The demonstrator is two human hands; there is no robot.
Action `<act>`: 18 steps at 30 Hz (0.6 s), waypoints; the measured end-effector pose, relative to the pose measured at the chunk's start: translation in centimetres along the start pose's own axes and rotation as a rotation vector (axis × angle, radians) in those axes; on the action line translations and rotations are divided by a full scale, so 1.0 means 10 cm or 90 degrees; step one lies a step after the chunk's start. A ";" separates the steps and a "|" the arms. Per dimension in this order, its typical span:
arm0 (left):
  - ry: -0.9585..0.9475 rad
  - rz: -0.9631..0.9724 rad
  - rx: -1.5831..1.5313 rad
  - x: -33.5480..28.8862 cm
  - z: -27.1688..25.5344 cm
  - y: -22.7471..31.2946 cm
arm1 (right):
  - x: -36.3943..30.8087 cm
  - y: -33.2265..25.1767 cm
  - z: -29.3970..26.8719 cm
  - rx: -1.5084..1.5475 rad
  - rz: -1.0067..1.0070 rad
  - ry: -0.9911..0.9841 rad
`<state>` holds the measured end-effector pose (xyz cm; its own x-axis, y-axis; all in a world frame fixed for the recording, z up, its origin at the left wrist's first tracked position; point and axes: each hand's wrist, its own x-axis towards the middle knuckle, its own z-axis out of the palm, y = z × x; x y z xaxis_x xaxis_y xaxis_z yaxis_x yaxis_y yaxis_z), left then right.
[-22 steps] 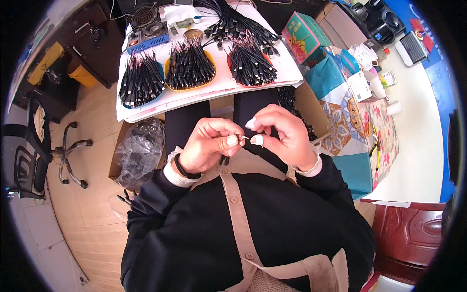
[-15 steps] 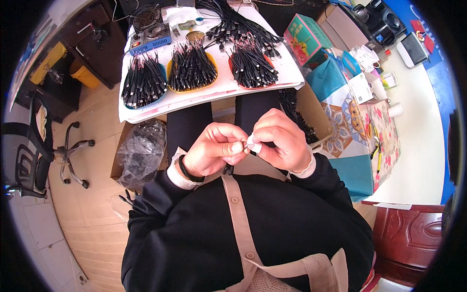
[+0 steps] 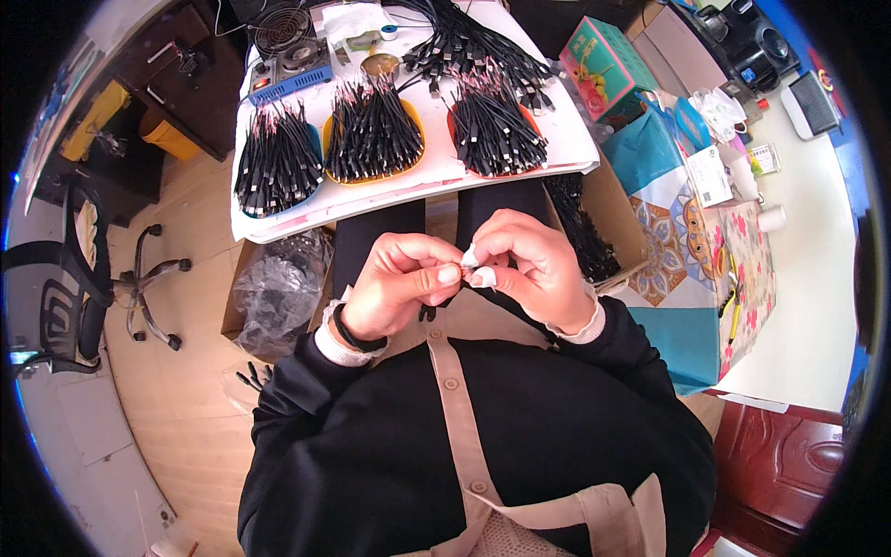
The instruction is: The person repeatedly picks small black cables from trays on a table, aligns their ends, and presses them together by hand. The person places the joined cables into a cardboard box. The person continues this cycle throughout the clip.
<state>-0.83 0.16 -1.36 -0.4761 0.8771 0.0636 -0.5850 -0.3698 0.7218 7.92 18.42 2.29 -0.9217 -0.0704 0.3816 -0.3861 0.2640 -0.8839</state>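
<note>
My left hand (image 3: pixel 401 281) pinches a short black cable between thumb and forefinger. The cable's dark connector end (image 3: pixel 429 313) hangs below that hand, over my lap. My right hand (image 3: pixel 531 271) meets it fingertip to fingertip, its thumb and forefinger wrapped in white and closed around the thin wire ends. Fingers largely hide the wires themselves. Beyond my hands, bundles of similar black cables with reddish wire ends fill a blue tray (image 3: pixel 239 206), a yellow tray (image 3: pixel 419 165) and a red tray (image 3: pixel 536 169) on a white table.
At the table's back stand a blue device (image 3: pixel 292 82) with a fan and a pile of black cables (image 3: pixel 483 51). Boxes with cables and a plastic bag (image 3: pixel 277 288) sit under it. To the right is a patterned bag (image 3: pixel 673 278); a wheeled chair (image 3: pixel 74 278) stands left.
The view has shifted slightly, so the table appears lower and further right. My right thumb and forefinger tips look a little more apart, while both hands remain together at the wires.
</note>
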 end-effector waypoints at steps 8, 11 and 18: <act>0.070 -0.012 0.112 0.29 0.17 0.30 | 0.23 0.14 -0.03 0.152 0.053 0.103; 0.161 -0.026 0.237 0.37 0.36 0.73 | 0.32 0.25 -0.13 0.215 0.026 0.124; 0.243 0.199 0.766 1.23 -0.02 1.72 | 0.33 0.82 -0.05 0.134 0.146 -0.180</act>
<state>-16.89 4.55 11.73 -0.7568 0.5884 0.2847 0.4412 0.1384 0.8867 1.71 20.78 -3.55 -0.9478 -0.3010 0.1048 -0.1417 0.1034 -0.9845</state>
